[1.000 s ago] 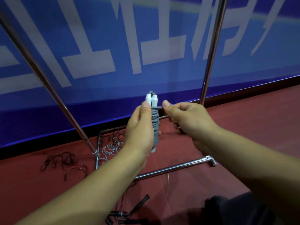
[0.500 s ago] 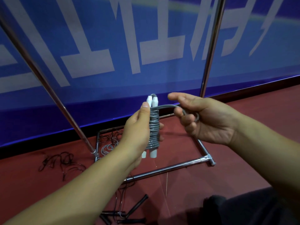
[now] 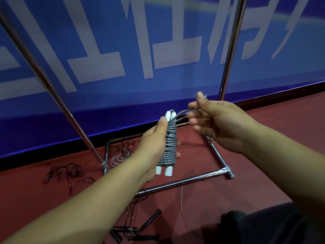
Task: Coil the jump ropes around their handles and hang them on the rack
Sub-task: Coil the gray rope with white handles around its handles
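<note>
The left hand (image 3: 154, 147) is gripping the 2 white plastic handles wrapped in grey rope coils (image 3: 169, 147); the right hand (image 3: 216, 124) is pinching the grey rope's free loop (image 3: 182, 113). Slackening there risks unwinding the coils.

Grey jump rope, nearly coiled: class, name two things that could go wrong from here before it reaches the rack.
1. The right hand holds only a short loop of the grey rope. If that loop slips free, the top turns around the white handles may loosen.
2. The left hand grips the bundle from one side only, so the two handles could slide apart and the coil could sag.
</note>
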Demonstrator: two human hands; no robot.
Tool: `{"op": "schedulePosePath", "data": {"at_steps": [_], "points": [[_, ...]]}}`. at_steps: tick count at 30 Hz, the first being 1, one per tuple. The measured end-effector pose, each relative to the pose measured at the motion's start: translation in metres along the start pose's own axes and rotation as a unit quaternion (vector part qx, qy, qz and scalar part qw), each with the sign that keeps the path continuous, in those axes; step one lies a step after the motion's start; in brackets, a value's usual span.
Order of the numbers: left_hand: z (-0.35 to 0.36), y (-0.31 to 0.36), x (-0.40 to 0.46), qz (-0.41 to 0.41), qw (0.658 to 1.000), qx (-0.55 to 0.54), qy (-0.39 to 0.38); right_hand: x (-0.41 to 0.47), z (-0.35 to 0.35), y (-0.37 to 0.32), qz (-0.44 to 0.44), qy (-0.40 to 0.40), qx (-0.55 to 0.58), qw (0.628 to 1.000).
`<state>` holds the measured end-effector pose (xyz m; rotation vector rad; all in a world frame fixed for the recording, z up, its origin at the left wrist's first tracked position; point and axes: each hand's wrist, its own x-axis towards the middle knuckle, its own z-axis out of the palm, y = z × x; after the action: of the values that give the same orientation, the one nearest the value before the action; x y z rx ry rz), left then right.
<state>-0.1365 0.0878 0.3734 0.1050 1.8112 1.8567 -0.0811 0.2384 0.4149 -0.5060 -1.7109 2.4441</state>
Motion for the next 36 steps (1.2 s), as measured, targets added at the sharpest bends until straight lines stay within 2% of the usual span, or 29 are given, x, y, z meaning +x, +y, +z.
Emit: {"op": "schedulePosePath", "data": {"at_steps": [3, 8, 13, 20, 27, 36], "points": [[0.003, 0.0, -0.002, 0.005, 1.0, -0.003, -0.009, 0.006, -0.005, 0.006, -0.042, 0.082, -0.078, 0.993], [0.005, 0.005, -0.006, 0.043, 0.998, -0.029, -0.02, 0.01, -0.006, 0.012, -0.065, 0.13, -0.069, 0.987], [0.0, 0.009, -0.012, 0.077, 0.995, -0.043, -0.041, 0.012, -0.002, 0.017, -0.063, 0.106, -0.064, 0.99], [0.001, 0.012, -0.021, 0.049, 0.991, -0.095, -0.08, 0.012, 0.0, 0.023, -0.044, 0.084, -0.118, 0.988], [0.001, 0.012, -0.022, 0.049, 0.988, -0.1, -0.103, 0.013, -0.004, 0.026, -0.007, 0.074, -0.168, 0.983], [0.001, 0.009, -0.024, 0.074, 0.985, -0.033, -0.153, 0.009, -0.007, 0.03, -0.017, 0.062, -0.18, 0.981]]}}
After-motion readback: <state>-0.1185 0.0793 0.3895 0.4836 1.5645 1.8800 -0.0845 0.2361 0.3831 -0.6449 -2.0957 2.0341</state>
